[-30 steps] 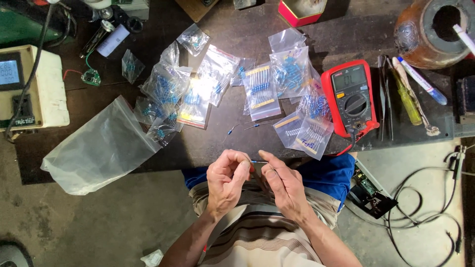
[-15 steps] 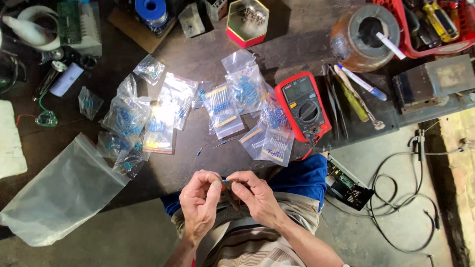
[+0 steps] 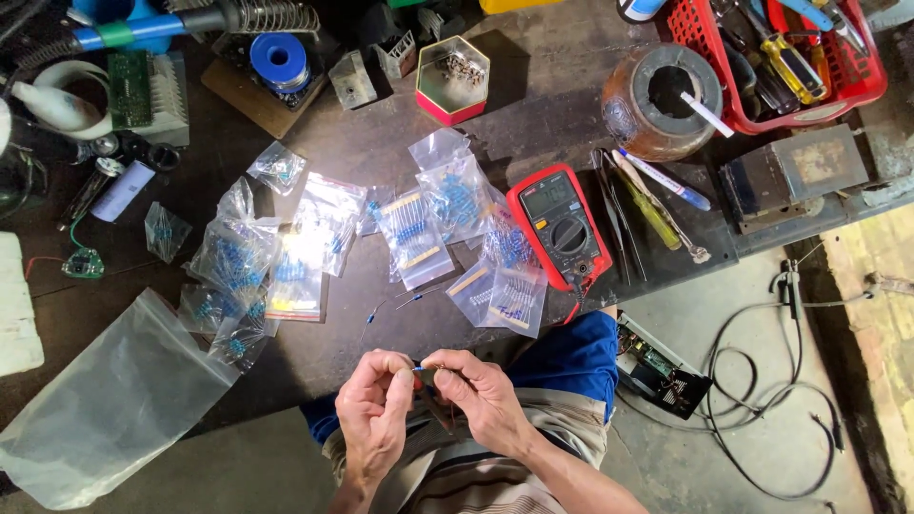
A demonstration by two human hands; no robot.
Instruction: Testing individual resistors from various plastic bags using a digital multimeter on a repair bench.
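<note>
My left hand (image 3: 373, 411) and my right hand (image 3: 473, 390) meet over my lap at the workbench's near edge. Together they pinch a small blue resistor (image 3: 420, 367) by its thin wire leads, one hand on each end. Just beyond the hands, two loose resistors (image 3: 390, 305) lie on the dark bench. Several clear bags of blue resistors (image 3: 419, 233) are spread across the middle of the bench. A red multimeter (image 3: 559, 228) lies to their right, its lead running down toward my blue sleeve.
A large empty clear bag (image 3: 105, 400) hangs over the bench's left front. A hexagonal red tin (image 3: 453, 80), a solder spool (image 3: 279, 57), a rusty round pot (image 3: 664, 100), pens and tweezers (image 3: 647, 200) and a red tool basket (image 3: 795, 52) line the back. Cables (image 3: 771, 381) lie on the floor.
The view has shifted, so the bench sits further left and lower in frame. My hands stay together on the resistor and have turned it slightly between the fingertips.
</note>
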